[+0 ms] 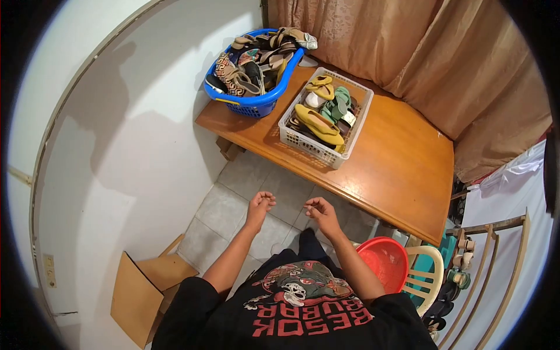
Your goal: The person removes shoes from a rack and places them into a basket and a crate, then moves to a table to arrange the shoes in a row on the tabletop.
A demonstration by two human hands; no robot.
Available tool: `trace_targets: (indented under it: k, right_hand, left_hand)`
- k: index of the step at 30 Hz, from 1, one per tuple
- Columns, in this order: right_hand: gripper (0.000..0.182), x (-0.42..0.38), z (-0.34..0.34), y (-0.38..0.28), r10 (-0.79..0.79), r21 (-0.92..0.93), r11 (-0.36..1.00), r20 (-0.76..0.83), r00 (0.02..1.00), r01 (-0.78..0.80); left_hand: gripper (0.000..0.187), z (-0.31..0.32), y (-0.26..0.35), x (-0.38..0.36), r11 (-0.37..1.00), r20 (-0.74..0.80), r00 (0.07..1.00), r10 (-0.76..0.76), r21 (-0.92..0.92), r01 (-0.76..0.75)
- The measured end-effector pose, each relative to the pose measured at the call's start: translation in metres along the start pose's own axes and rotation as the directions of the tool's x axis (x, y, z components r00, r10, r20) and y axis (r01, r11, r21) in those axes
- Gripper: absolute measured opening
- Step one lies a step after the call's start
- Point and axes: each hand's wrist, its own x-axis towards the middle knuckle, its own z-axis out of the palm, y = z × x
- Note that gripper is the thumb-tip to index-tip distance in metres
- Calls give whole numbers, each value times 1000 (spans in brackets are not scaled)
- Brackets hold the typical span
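In the head view, both hands are raised in front of the torso, above the tiled floor (pixel 204 244) and short of the near edge of the counter (pixel 402 160). The left hand (pixel 261 205) has its fingers loosely curled and grasps no visible object. The right hand (pixel 321 212) is in the same released condition, with fingers bent toward the left hand; the two are apart. The white basket (pixel 308 153), nearest of the two baskets to the hands, sits on the counter and contains assorted shoes. A yellow flat (pixel 318 124) lies in its near portion, green shoes (pixel 340 100) lie toward the middle, and further yellow shoes (pixel 320 86) lie toward the far end. The blue basket (pixel 258 108) stands to the left of the white basket, at the counter's far left corner near the wall (pixel 157 169). Its load of shoes rises above the rim, and a patterned shoe (pixel 228 74) occupies its left side. A curtain (pixel 373 44) hangs behind the counter. At lower right, a red basin (pixel 382 263) is located beside the chair (pixel 432 273) back; at lower left, a cardboard box (pixel 135 297) stands open.
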Motion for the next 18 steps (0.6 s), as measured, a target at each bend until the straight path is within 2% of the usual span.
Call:
trace_targets:
  k: [1,3,7,10,11,12,14,15,16,17,18]
  right_hand:
    - [13,3,-6,4,3,9,1000,-3,1000,-3]
    - [12,16,-23,9,111,1,994,-40,993,-111]
    - [13,51,-62,14,118,49,992,-58,991,-115]
    - [14,82,-83,-4,97,84,992,-38,995,-93]
    - [13,96,-91,-13,50,29,998,-34,998,-49]
    - [12,109,-98,-25,4,-27,1000,-28,1000,-5]
    - [11,135,-114,-44,-14,-12,1000,-5,1000,14]
    - [13,148,-120,-53,-100,-73,992,-12,995,99]
    - [15,157,-125,-61,-181,-135,975,-12,983,178]
    - [15,165,-130,-69,-158,-129,979,-10,987,155]
    - [17,172,-133,-81,-120,-135,984,-30,992,115]
  left_hand:
    - [18,6,-3,2,999,21,999,-30,-16,31]
    - [18,20,-3,7,998,44,997,-61,8,60]
    - [19,40,0,34,995,32,995,-93,47,91]
    - [20,54,18,62,992,-27,993,-111,57,112]
    - [20,62,26,75,991,-49,991,-122,51,124]
    - [20,71,35,90,992,-48,992,-115,55,118]
    - [22,87,45,118,989,-13,995,-103,102,104]
    - [22,96,51,130,987,-21,992,-121,106,122]
    - [23,107,57,141,992,-7,997,-72,104,73]
    - [25,118,63,151,995,6,1000,-23,100,22]
    - [25,127,68,160,994,-7,999,-42,98,42]
